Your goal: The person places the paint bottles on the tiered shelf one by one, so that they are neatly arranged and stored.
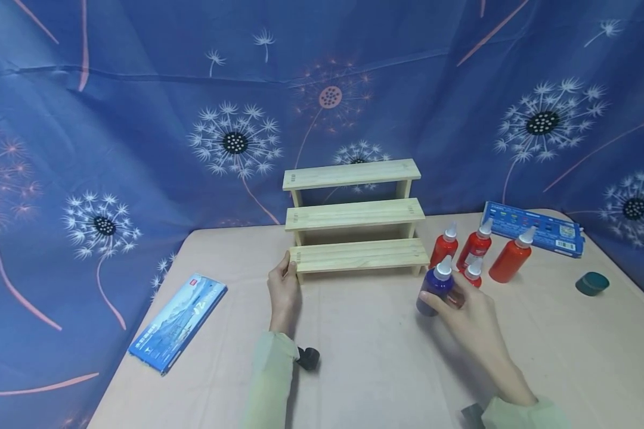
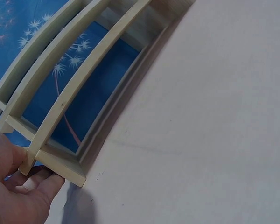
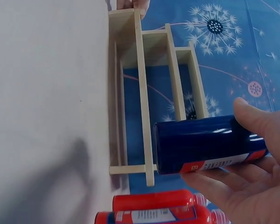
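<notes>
Clearly, in the head view, the right hand (image 1: 473,316) curls its thumb and fingers round a dark blue plastic bottle with a pale nozzle (image 1: 434,292), just beside the right front corner of a pale wooden three-step shelf (image 1: 359,255). The left hand (image 1: 283,293) grips the lowest step's left end. Red plastic bottles with pale nozzles (image 1: 473,248) stand close behind the blue one. A flat blue cardboard box (image 1: 178,322) at left bears a red mark and white characters too small to read; another flat blue cardboard box (image 1: 533,228) shows a barcode and a square code. Pale tabletop (image 1: 359,351) stretches between the forearms, up to the shelf's front edge. In the left wrist view, the thumb and fingers pinch the step's end, with tabletop spreading along the front. In the right wrist view, the blue bottle's red-and-white label carries illegible small print, its base overlapping the shelf's near end; whether they touch cannot be told.
</notes>
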Action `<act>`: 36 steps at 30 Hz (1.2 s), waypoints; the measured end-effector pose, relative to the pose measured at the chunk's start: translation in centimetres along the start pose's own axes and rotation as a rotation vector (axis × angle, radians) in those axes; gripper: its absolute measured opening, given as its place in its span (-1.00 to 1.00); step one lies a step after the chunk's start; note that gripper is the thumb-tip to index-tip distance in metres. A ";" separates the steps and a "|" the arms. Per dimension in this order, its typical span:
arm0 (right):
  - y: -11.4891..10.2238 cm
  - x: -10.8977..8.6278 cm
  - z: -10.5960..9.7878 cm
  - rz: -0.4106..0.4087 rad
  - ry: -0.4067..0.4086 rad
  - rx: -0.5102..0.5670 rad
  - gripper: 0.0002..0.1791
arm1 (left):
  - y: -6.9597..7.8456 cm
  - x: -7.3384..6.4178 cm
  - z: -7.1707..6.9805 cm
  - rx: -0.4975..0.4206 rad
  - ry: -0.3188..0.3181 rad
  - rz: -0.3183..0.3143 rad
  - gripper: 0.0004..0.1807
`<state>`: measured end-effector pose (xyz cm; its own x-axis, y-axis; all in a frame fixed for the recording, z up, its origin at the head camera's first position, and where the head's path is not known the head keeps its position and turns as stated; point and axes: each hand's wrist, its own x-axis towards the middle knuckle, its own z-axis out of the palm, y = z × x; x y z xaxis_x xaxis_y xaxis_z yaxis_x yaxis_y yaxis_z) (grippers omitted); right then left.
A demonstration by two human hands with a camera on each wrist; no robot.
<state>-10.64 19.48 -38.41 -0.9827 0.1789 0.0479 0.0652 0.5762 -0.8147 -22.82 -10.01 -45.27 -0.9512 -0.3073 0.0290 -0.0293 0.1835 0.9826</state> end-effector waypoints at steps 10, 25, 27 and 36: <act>-1.2 1.8 0.4 -0.070 0.019 0.059 -0.25 | -0.2 0.3 0.1 -0.012 -0.007 -0.008 -0.54; -3.1 5.7 0.5 -0.199 0.114 0.078 -0.32 | -0.4 0.1 0.5 -0.016 -0.005 0.000 -0.55; -3.4 6.2 0.3 -0.195 0.118 0.087 -0.32 | -0.4 0.0 0.6 -0.017 -0.008 0.007 -0.55; -5.0 8.3 0.5 -0.182 0.100 0.177 -0.33 | -0.4 0.0 0.1 0.013 0.001 0.020 -0.55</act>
<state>-19.21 17.65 -34.24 -0.9529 0.1678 0.2528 -0.1513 0.4595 -0.8752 -22.84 -9.95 -45.69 -0.9512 -0.3048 0.0492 -0.0139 0.2014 0.9794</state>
